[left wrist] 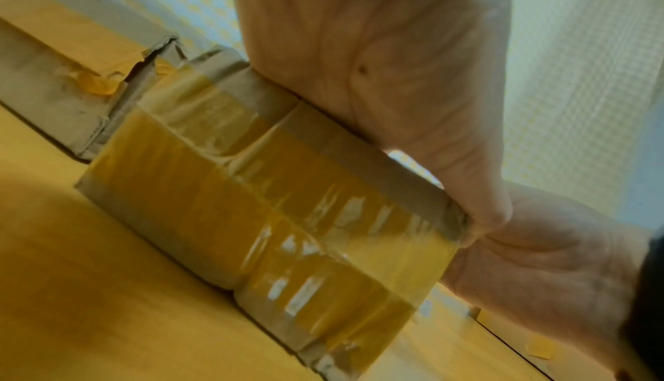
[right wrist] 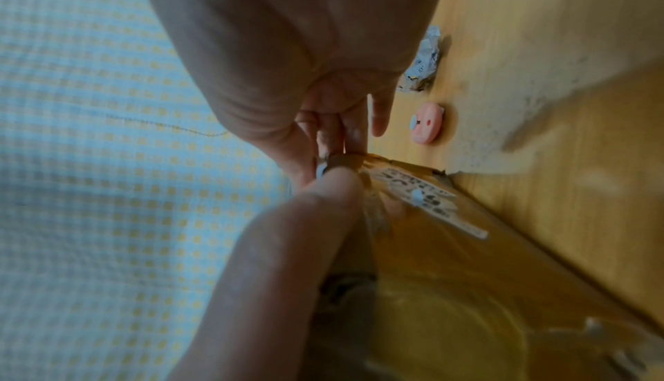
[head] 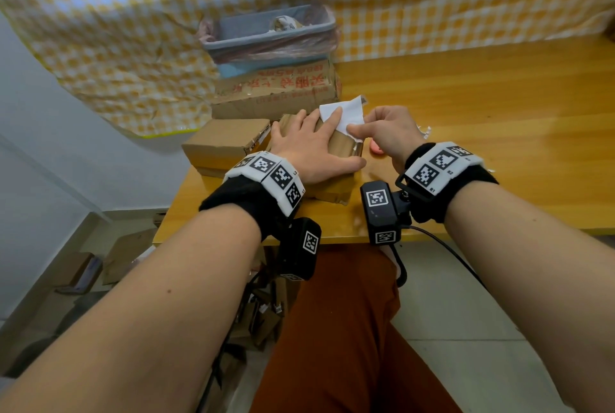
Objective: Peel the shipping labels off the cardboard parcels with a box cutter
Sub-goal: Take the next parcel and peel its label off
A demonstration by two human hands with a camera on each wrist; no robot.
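A small taped cardboard parcel lies on the wooden table. My left hand lies flat on its top with straight fingers, pressing it down, and the thumb runs along its near edge. My right hand pinches the white shipping label between thumb and forefinger; the label stands lifted off the parcel's top at the far right corner. Torn printed label scraps still stick to the parcel. A pink round box cutter lies on the table to the right of the parcel, touched by neither hand.
Another small parcel sits left of the held one. Behind it, a larger printed box has a grey-blue lined bin with paper scraps on top. A crumpled scrap lies beyond the cutter. Cardboard boxes lie on the floor at left.
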